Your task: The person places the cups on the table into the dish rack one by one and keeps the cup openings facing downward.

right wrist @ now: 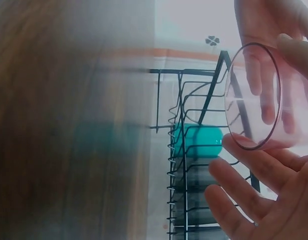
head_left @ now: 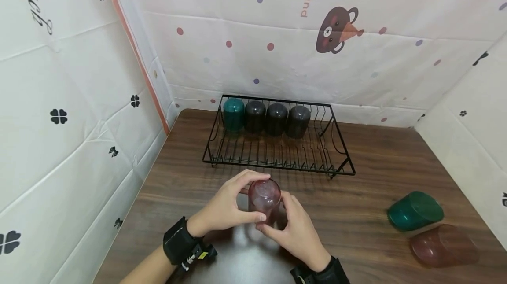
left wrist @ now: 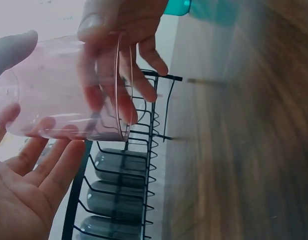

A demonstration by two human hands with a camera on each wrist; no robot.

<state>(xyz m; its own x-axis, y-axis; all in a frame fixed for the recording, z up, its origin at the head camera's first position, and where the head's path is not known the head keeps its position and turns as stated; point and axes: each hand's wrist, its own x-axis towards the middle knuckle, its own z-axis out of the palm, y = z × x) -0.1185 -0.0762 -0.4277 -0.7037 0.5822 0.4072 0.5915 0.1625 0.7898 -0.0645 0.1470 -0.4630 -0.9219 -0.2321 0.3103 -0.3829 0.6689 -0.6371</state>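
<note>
Both hands meet over the near middle of the brown wooden surface [head_left: 368, 152], holding one translucent pink cup [head_left: 264, 197] between them, bottom up and clear of the wood. Left hand [head_left: 225, 209]: grip curled round the cup's left side, fingers arched over the top, thumb low across the front. Right hand [head_left: 295, 226]: grip wrapped on the right and lower part, fingers bent round the wall. Left wrist view: the pink cup [left wrist: 64, 95] lies sideways between the two hands, open rim toward the rack, left fingers [left wrist: 49, 170] beneath it, the other hand's fingers over the rim. Right wrist view: the cup's round mouth [right wrist: 253, 95] faces the camera, right fingers [right wrist: 243, 185] under it. Behind the hands, a black wire dish rack [head_left: 277, 160] stands on the surface near the back wall. In its rear row, four cups upside down, touching side by side: one teal cup [head_left: 233, 114] at the left, then three dark cups [head_left: 276, 119]. Well apart, at the right edge of the surface, a second teal cup [head_left: 415, 211] lies on its side, a reddish cup [head_left: 442, 245] just in front of it, also on its side, the two touching or nearly so. Patterned white sheets [head_left: 79, 99] wall the space on three sides.
</note>
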